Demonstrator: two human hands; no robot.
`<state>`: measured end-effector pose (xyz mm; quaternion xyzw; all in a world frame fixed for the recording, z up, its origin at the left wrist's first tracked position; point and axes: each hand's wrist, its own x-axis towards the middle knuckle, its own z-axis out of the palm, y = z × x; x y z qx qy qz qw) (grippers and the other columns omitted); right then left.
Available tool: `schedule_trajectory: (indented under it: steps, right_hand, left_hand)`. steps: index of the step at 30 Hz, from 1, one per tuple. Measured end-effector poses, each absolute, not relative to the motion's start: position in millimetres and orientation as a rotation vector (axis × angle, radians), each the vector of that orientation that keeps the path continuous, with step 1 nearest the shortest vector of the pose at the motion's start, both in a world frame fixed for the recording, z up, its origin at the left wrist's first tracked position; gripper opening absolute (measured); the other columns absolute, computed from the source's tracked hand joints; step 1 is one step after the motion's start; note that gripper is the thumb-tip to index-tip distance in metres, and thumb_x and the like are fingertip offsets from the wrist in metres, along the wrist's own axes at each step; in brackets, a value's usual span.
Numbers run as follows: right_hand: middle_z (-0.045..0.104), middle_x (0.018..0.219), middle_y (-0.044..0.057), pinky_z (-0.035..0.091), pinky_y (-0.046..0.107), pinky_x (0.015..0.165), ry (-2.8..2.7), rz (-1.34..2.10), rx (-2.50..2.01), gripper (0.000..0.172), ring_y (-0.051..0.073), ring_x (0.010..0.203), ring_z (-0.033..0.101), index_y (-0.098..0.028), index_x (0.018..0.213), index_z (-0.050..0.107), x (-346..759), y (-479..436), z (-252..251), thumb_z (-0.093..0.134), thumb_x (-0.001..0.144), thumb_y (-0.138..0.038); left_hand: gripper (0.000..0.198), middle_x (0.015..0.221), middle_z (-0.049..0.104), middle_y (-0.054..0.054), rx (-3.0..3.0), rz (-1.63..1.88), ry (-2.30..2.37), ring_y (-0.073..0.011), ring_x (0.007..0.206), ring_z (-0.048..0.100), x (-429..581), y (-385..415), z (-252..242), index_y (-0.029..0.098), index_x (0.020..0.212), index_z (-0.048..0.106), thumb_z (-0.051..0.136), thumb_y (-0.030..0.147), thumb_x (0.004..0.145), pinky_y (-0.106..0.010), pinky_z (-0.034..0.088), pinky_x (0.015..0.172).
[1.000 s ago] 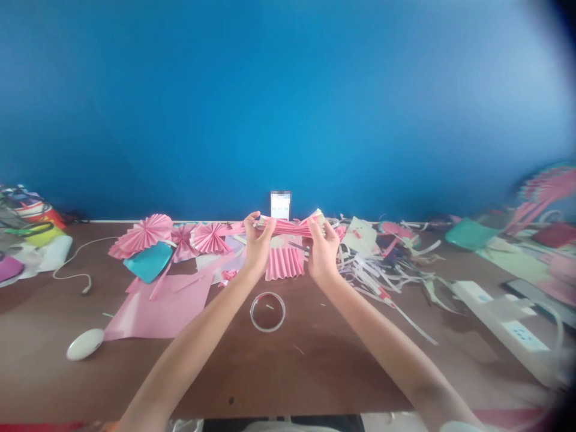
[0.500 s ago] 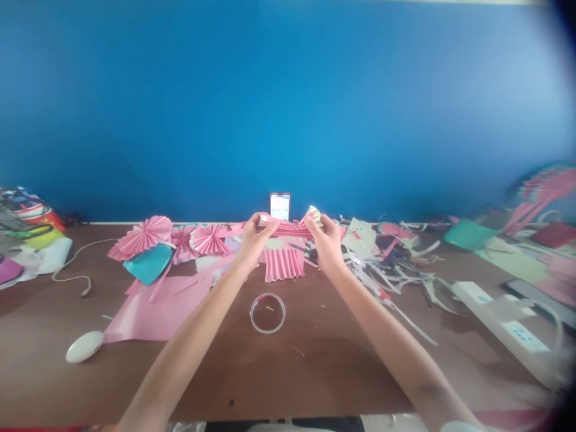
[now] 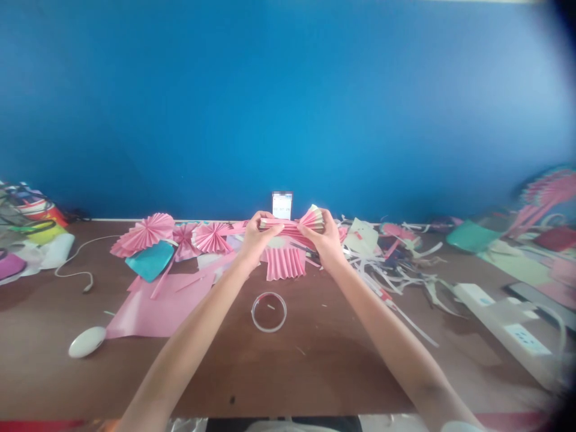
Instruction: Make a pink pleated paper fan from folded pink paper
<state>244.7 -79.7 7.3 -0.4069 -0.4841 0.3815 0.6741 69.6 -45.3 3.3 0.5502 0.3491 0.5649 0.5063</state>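
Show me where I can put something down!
Try the nearly bare table between the left arm and right arm, from the clear ring to the near edge. Another patch lies left of the left arm, nearer than the white oval thing. The back is crowded: pink fans, white strips, and pleated pink paper in the left hand and right hand.

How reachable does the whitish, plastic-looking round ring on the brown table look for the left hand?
Probably yes, once the left hand lets go of the pink pleated paper: nothing covers the whitish ring, which lies nearer the person than the hand.
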Motion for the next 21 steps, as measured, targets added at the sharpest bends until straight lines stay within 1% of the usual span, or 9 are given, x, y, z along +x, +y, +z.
schedule_trajectory:
  steps: [2,4,8,10,12,14,18,21]
  right_hand:
    - [0.07,0.085,-0.001,0.054,0.027,0.064,-1.09,0.874,-0.948,0.056,0.016,0.072,0.065,-0.024,0.11,0.062,246,-79,10,0.088,0.061,-0.031]
    - [0.071,0.085,-0.001,0.054,0.027,0.065,-1.093,0.894,-0.957,0.057,0.016,0.073,0.066,-0.024,0.11,0.064,248,-80,14,0.089,0.059,-0.029]
    - [0.072,0.083,-0.001,0.055,0.028,0.066,-1.175,0.926,-0.966,0.06,0.017,0.073,0.068,-0.024,0.11,0.066,251,-84,23,0.09,0.056,-0.025]
    - [0.073,0.082,-0.001,0.056,0.029,0.064,-1.226,0.938,-0.97,0.06,0.018,0.072,0.069,-0.025,0.112,0.065,253,-85,24,0.09,0.058,-0.025]
    - [0.073,0.082,-0.001,0.056,0.029,0.061,-1.25,0.93,-0.971,0.059,0.019,0.071,0.069,-0.025,0.112,0.064,254,-85,23,0.089,0.059,-0.026]
    - [0.073,0.08,-0.001,0.053,0.028,0.057,-1.264,0.901,-0.986,0.057,0.017,0.067,0.067,-0.024,0.112,0.064,254,-83,20,0.089,0.06,-0.026]
    - [0.069,0.071,-0.004,0.046,0.024,0.048,-1.286,0.833,-1.041,0.058,0.012,0.052,0.057,-0.023,0.115,0.063,257,-78,15,0.088,0.063,-0.028]
    - [0.067,0.068,-0.005,0.044,0.024,0.046,-1.269,0.829,-1.026,0.06,0.011,0.049,0.054,-0.023,0.119,0.062,260,-77,15,0.087,0.065,-0.029]
  left_hand:
    - [0.031,0.075,0.061,0.003,1.359,1.359,0.831,-0.0128,0.07,0.059,67,-43,2,0.02,0.084,0.055,0.08,0.033,0.071,-0.025,0.044,0.068]
    - [0.029,0.079,0.064,0.001,1.412,1.318,0.844,-0.0146,0.074,0.061,63,-41,2,0.02,0.083,0.055,0.079,0.035,0.073,-0.026,0.044,0.07]
    - [0.028,0.094,0.07,-0.004,1.618,1.151,0.939,-0.0202,0.088,0.066,53,-38,8,0.023,0.094,0.062,0.078,0.037,0.076,-0.031,0.047,0.076]
    - [0.028,0.098,0.071,-0.006,1.766,1.079,0.876,-0.0221,0.09,0.067,50,-37,12,0.024,0.099,0.066,0.077,0.038,0.077,-0.033,0.049,0.078]
    - [0.023,0.104,0.072,-0.008,1.917,1.051,0.76,-0.0236,0.097,0.067,49,-38,15,0.025,0.1,0.07,0.074,0.037,0.081,-0.036,0.05,0.083]
    - [0.018,0.108,0.073,-0.009,2.038,1.041,0.686,-0.0244,0.103,0.067,51,-39,15,0.026,0.1,0.073,0.069,0.035,0.085,-0.037,0.051,0.085]
    - [0.019,0.107,0.074,-0.008,2.12,0.999,0.688,-0.0241,0.095,0.07,54,-40,12,0.027,0.102,0.074,0.067,0.035,0.086,-0.037,0.054,0.078]
    - [0.018,0.107,0.074,-0.008,2.117,0.97,0.714,-0.025,0.098,0.07,54,-38,10,0.027,0.1,0.075,0.066,0.036,0.087,-0.04,0.053,0.085]
